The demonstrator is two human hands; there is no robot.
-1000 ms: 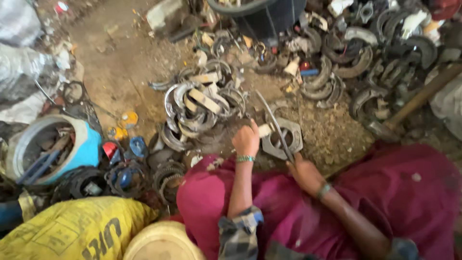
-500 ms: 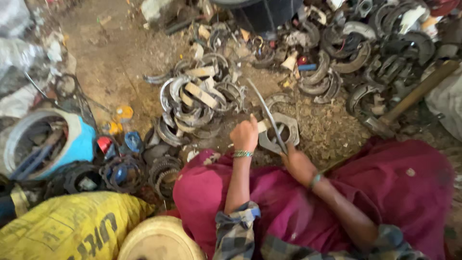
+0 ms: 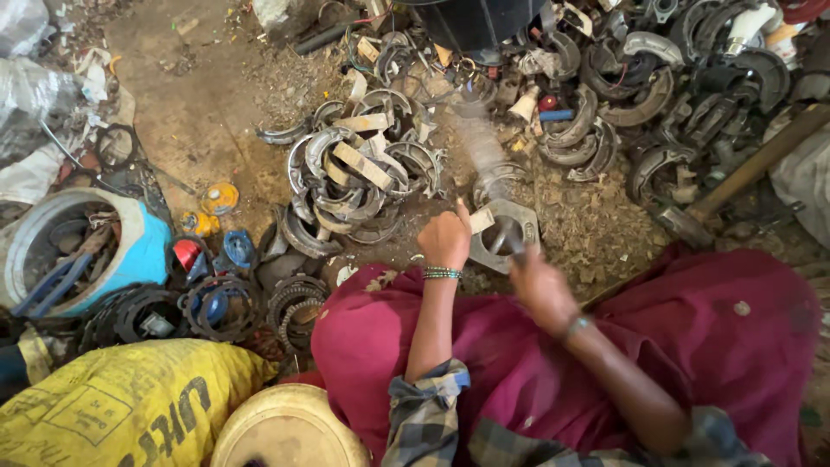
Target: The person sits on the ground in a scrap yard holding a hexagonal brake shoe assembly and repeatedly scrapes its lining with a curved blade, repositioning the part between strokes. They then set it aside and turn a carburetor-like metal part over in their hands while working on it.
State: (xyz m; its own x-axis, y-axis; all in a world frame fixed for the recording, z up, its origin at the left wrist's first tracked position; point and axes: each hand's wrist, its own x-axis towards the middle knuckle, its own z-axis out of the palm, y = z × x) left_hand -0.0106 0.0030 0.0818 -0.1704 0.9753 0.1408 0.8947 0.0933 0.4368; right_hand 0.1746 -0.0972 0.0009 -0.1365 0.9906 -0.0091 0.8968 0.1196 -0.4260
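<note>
To your left you have a blue plastic tub (image 3: 143, 251) with dark scrap inside, standing on the dirt ground (image 3: 203, 104). Just beside it lie black rubber rings (image 3: 138, 311) and small yellow and blue caps (image 3: 220, 197). Below them sits a crumpled yellow printed sack (image 3: 121, 402), touching a round cream-coloured lid (image 3: 285, 428). Ahead of you a heap of curved grey metal brake shoes (image 3: 354, 177) is piled up, and more of them spread to the upper right (image 3: 631, 95). A brown wooden handle (image 3: 752, 164) slants across the right side.

I see a grey metal flange plate (image 3: 512, 232) with a round centre hole lying flat on the dirt ground, at twelve o'clock from my lap, a pale strip (image 3: 481, 220) resting on its nine o'clock edge.
</note>
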